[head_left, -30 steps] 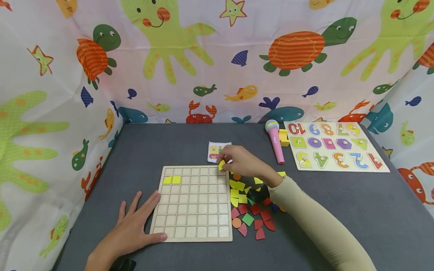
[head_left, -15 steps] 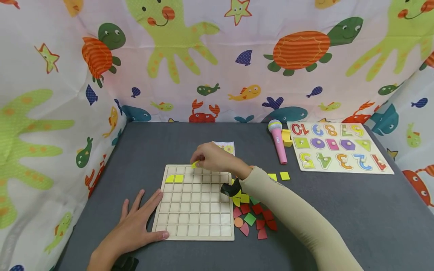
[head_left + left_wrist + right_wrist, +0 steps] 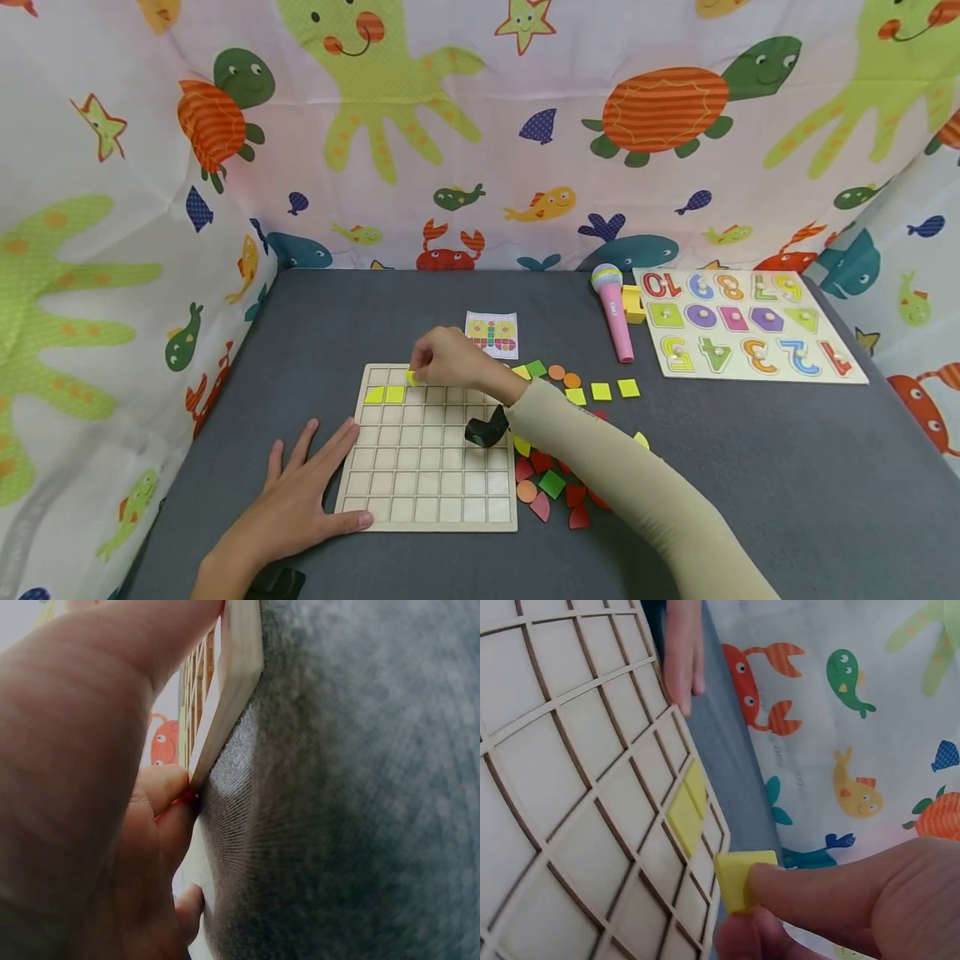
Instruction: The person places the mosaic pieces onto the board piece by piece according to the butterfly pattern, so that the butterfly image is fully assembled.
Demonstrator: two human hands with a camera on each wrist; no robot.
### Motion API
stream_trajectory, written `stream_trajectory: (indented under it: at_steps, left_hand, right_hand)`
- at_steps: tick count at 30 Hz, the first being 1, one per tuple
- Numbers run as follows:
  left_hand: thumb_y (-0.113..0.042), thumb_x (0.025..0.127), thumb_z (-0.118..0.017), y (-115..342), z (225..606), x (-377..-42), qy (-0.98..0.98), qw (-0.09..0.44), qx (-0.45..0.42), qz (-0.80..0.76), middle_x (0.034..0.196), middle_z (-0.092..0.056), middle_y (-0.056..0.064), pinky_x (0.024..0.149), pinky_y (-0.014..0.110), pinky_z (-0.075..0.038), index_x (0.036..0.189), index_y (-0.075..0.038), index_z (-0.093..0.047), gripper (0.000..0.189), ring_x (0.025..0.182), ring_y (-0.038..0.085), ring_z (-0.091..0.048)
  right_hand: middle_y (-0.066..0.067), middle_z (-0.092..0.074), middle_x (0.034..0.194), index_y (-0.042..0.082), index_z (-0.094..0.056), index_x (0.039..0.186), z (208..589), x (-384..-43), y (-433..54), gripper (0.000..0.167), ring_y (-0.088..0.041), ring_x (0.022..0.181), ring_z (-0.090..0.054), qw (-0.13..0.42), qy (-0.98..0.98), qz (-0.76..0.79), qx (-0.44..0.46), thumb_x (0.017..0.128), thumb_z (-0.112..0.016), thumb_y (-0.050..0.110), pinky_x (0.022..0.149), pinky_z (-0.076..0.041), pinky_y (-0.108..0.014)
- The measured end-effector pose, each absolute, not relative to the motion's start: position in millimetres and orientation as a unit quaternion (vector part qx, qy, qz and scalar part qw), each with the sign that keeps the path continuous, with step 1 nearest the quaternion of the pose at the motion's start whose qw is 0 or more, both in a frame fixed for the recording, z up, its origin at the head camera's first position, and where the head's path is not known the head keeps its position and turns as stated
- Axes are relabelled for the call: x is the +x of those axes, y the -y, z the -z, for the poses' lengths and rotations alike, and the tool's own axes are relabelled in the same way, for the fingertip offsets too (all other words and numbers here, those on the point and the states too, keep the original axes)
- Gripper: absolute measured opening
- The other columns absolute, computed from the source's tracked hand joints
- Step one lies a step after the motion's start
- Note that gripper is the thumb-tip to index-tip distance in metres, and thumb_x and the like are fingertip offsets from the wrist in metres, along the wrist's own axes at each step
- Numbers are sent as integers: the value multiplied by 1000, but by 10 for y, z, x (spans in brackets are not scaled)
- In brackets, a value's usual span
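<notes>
A wooden grid board (image 3: pixel 431 483) lies on the dark table, with two yellow square tiles (image 3: pixel 384 395) side by side in cells near its upper left. Over the board's top edge, my right hand (image 3: pixel 453 358) pinches another yellow tile (image 3: pixel 739 879) between thumb and fingers. The right wrist view shows that tile close above the grid, near the two seated ones. My left hand (image 3: pixel 300 492) lies spread at the board's left side, fingertips at the edge and thumb on the lower left corner. In the left wrist view its thumb (image 3: pixel 112 697) crosses the board's side.
Red, green, orange and yellow pieces (image 3: pixel 552 484) lie scattered right of the board, partly under my right sleeve. Behind the board is a small pattern card (image 3: pixel 492 333). Farther right are a pink microphone (image 3: pixel 614 312), a yellow block (image 3: pixel 633 305) and a number puzzle board (image 3: pixel 750 325).
My right hand has carried the yellow tile leftward from the board's upper right corner to near its top left. The pattern card is uncovered again. My left hand keeps its place.
</notes>
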State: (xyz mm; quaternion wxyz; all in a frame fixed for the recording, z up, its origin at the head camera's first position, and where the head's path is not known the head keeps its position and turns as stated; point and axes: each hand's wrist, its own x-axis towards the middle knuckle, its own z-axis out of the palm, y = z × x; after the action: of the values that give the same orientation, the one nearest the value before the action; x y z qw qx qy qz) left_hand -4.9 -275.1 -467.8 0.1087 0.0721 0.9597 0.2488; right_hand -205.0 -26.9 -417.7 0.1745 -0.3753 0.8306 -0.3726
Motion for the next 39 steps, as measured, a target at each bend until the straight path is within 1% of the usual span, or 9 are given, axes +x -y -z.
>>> stream_trajectory:
  at_steps: [8,15,18,22,25,29,32,35,39]
  left_hand:
    - [-79,78,-79,2751,4691,-48,-961,112,69,-243,175,-29,7,112,83,6,171,-20,-33,119,158,54,-7]
    - [-79,79,-78,2745,4686,-63,-960,118,69,-244,176,-28,7,111,84,6,171,-20,-33,118,158,55,-6]
    - [-80,79,-78,2741,4685,-69,-961,119,68,-241,176,-28,7,111,84,6,171,-20,-33,119,158,56,-6]
    - [-79,79,-78,2745,4688,-69,-960,119,69,-243,176,-27,7,111,84,6,171,-21,-32,118,158,56,-5]
    - [-77,81,-79,2752,4694,-68,-959,117,70,-248,176,-26,7,111,84,6,171,-21,-31,117,158,56,-5]
    - [-76,81,-79,2747,4724,-76,-958,119,70,-253,176,-26,7,110,85,6,172,-22,-30,116,158,57,-5]
    - [-77,81,-78,2737,4757,-85,-957,122,71,-253,177,-25,7,111,84,6,172,-24,-29,117,158,56,-4]
    - [-78,80,-78,2737,4770,-81,-959,121,71,-248,177,-24,6,111,84,7,172,-25,-28,118,158,55,-4]
    - [-78,79,-80,2752,4749,-71,-960,116,73,-243,177,-25,6,111,84,6,172,-24,-28,120,158,55,-5]
  right_hand:
    - [4,-70,77,7,-81,84,4310,-1992,348,12,-13,73,-60,176,-846,345,-366,94,-78,1,69,-48,-27]
    - [4,-67,73,5,-78,78,4314,-1960,397,17,-15,68,-56,170,-850,331,-373,93,-74,-3,63,-45,-27]
    - [6,-60,66,8,-73,71,4325,-1944,424,25,-12,60,-48,165,-857,312,-375,92,-71,-5,57,-39,-25]
    - [6,-40,57,14,-57,61,4372,-1913,451,38,-8,53,-29,150,-867,290,-376,90,-64,-9,52,-25,-23]
    - [6,-39,56,14,-57,60,4395,-1911,445,39,-8,52,-28,144,-866,295,-377,91,-65,-8,51,-26,-23]
    - [5,-57,60,5,-73,69,4350,-1973,324,28,-9,55,-46,146,-858,326,-370,96,-74,-1,57,-39,-24]
    - [-2,-69,70,-1,-78,79,4272,-2078,106,21,-12,61,-54,144,-852,355,-357,99,-76,5,65,-44,-27]
    - [-6,-74,81,-1,-79,88,4200,-2196,-189,15,-14,69,-59,141,-846,373,-354,100,-74,5,70,-49,-29]
    - [-4,-75,90,0,-80,100,4171,-2297,-597,9,-17,76,-62,149,-846,372,-352,101,-73,4,73,-53,-32]
